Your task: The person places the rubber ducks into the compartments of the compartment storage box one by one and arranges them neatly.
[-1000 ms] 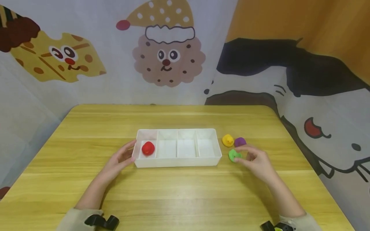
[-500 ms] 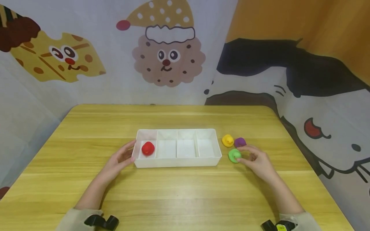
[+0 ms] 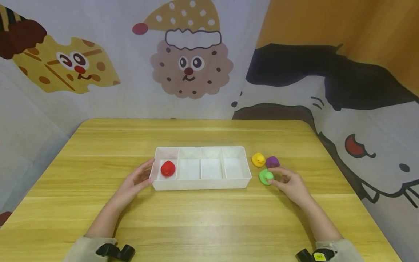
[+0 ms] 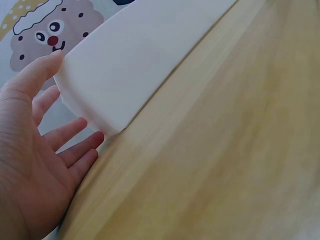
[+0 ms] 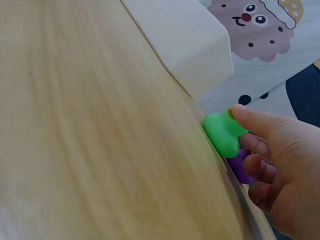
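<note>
The white tray (image 3: 200, 184) has four compartments in a row, with a red duck (image 3: 168, 169) in the leftmost. My left hand (image 3: 132, 183) rests against the tray's left end, thumb at the near corner and fingers loosely spread; the left wrist view shows the hand (image 4: 45, 135) beside the tray wall (image 4: 125, 65). Right of the tray, a green duck (image 3: 266, 177) sits on the table, its head between the thumb and index finger of my right hand (image 3: 292, 185). In the right wrist view, my thumb touches the green duck (image 5: 220, 134) near its orange beak.
A yellow duck (image 3: 258, 159) and a purple duck (image 3: 272, 162) stand just behind the green one, right of the tray. The wooden table (image 3: 203, 225) reaches back to a patterned cloth (image 3: 118, 105).
The green duck has turned in place, so its head now shows on its right side. My right hand has shifted slightly right. My left hand and the tray have stayed put.
</note>
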`<state>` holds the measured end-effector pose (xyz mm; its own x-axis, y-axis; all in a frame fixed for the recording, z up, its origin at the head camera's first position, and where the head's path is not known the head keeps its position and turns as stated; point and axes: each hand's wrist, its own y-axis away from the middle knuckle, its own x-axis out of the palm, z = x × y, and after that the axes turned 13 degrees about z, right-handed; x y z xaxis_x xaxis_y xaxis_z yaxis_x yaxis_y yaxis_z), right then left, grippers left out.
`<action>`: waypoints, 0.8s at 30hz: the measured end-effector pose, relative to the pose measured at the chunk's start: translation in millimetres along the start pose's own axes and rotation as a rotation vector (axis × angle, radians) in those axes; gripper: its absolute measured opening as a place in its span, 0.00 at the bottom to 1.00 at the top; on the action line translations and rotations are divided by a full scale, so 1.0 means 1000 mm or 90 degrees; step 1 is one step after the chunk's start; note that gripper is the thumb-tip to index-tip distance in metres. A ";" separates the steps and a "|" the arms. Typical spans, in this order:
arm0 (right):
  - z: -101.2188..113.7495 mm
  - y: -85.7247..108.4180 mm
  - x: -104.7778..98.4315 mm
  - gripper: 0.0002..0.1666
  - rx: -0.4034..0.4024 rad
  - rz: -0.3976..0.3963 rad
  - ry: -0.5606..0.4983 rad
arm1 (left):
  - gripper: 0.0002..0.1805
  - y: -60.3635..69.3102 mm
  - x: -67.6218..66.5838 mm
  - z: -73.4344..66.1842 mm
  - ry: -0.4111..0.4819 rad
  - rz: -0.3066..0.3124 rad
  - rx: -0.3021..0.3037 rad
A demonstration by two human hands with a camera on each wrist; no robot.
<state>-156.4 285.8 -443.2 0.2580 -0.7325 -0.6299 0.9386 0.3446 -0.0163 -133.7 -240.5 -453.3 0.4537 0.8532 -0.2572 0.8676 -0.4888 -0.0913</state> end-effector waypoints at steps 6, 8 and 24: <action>0.000 0.000 0.001 0.23 0.016 -0.001 -0.009 | 0.33 0.000 0.000 0.000 -0.001 -0.001 -0.005; 0.001 0.001 0.001 0.23 0.020 -0.002 -0.010 | 0.33 0.000 0.000 -0.001 0.000 -0.001 -0.005; 0.023 0.007 -0.003 0.25 0.047 -0.013 -0.037 | 0.33 0.000 0.000 -0.001 -0.008 -0.003 -0.007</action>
<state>-145.5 276.7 -423.4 0.2499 -0.7726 -0.5836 0.9574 0.2874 0.0295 -133.6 -240.0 -452.2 0.4469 0.8532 -0.2689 0.8719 -0.4827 -0.0822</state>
